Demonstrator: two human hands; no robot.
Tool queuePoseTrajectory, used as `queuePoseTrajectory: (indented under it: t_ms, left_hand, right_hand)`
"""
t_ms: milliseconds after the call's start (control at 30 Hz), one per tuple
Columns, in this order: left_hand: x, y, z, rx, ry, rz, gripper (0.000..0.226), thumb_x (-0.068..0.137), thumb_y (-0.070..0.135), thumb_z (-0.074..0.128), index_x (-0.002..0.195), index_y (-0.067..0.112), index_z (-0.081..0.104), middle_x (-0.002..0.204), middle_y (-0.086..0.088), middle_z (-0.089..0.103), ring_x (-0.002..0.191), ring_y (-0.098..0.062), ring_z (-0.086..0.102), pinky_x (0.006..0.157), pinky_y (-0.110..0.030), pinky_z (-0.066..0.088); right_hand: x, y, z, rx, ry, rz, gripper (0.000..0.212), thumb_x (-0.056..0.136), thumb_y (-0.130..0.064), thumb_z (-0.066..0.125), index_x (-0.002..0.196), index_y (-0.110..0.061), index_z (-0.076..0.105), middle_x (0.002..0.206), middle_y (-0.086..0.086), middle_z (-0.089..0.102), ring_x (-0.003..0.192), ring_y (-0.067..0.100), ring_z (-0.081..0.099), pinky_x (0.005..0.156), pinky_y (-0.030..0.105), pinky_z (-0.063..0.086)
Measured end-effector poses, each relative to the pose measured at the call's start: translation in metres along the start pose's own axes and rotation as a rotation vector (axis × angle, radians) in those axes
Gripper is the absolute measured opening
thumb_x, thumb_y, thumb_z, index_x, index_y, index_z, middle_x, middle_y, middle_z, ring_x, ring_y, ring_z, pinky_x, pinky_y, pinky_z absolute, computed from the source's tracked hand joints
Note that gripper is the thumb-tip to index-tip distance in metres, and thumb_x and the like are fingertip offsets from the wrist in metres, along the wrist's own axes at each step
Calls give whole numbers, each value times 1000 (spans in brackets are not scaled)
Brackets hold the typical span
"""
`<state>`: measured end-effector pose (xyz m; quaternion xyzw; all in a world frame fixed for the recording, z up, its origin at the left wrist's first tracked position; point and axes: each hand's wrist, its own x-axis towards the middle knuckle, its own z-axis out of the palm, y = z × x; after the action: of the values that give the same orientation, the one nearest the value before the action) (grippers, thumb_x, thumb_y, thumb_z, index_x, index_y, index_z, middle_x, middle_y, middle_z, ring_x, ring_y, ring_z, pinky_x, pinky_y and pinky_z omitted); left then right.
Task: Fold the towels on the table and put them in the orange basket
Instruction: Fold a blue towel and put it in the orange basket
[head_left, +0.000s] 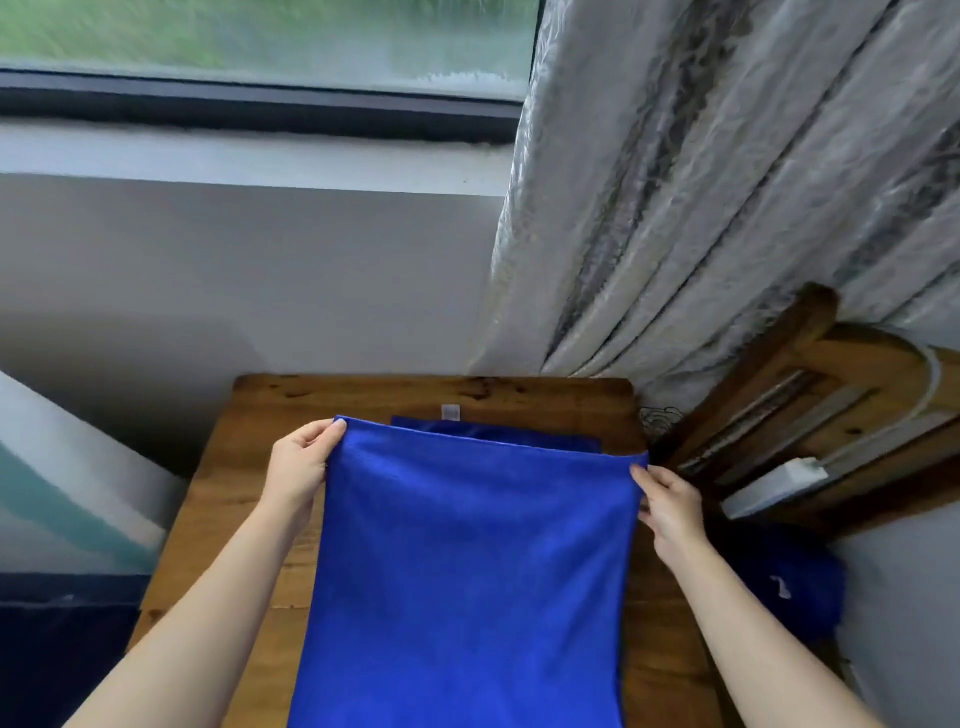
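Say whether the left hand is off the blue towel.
No: the left hand pinches the left corner of the blue towel, and the right hand grips the opposite corner.

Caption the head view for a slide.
Left hand and right hand pinch the top corners of a blue towel over the table; a second towel lies behind.

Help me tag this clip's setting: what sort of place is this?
Probably a room in a home: a wooden table stands below a window, with a patterned curtain and a wooden chair beside it.
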<state>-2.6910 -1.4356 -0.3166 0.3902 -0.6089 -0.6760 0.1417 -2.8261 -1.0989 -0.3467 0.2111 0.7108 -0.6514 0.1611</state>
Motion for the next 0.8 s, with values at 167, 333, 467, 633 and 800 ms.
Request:
queuePoseTrajectory:
  t_ms: [167, 333, 467, 633, 800]
  left_hand:
    - [49, -14, 22, 21, 10, -60, 9, 90, 17, 60, 85, 13, 67, 86, -4, 65, 79, -15, 55, 68, -26, 43]
    - [88, -23, 39, 26, 48, -98, 11, 89, 21, 61, 80, 18, 66, 84, 2, 65, 77, -12, 58, 74, -28, 46]
    - [115, -38, 60, -24, 137, -99, 11, 90, 20, 59, 84, 13, 64, 74, 3, 59, 68, -9, 52, 57, -17, 43]
    - [124, -80, 57, 649, 90, -99, 61, 89, 37, 58, 142, 18, 34, 140, -15, 41, 131, -36, 35, 105, -47, 34]
    - [29, -113, 39, 1142, 34, 181, 67, 89, 31, 57, 146, 13, 26, 154, -19, 17, 139, -39, 16, 108, -53, 24]
  right_hand:
    - [42, 2, 17, -52, 39, 32, 15, 90, -13, 58, 76, -12, 63, 83, 8, 63, 76, 20, 59, 72, 36, 48]
    - [74, 6, 39, -89, 91, -5, 16, 89, -12, 59, 74, -9, 62, 75, 4, 60, 69, 16, 56, 59, 27, 44]
    - [99, 24, 57, -247, 184, -50, 19, 91, -19, 57, 98, -3, 65, 96, 13, 65, 86, 24, 61, 76, 38, 49]
    - [92, 44, 60, -954, 211, -271, 44, 91, -24, 53, 133, -9, 48, 135, 16, 46, 125, 33, 42, 96, 42, 41]
    - [32, 96, 56, -1210, 92, -911, 34, 79, -17, 60, 111, -5, 66, 115, 20, 61, 107, 31, 47, 79, 43, 53]
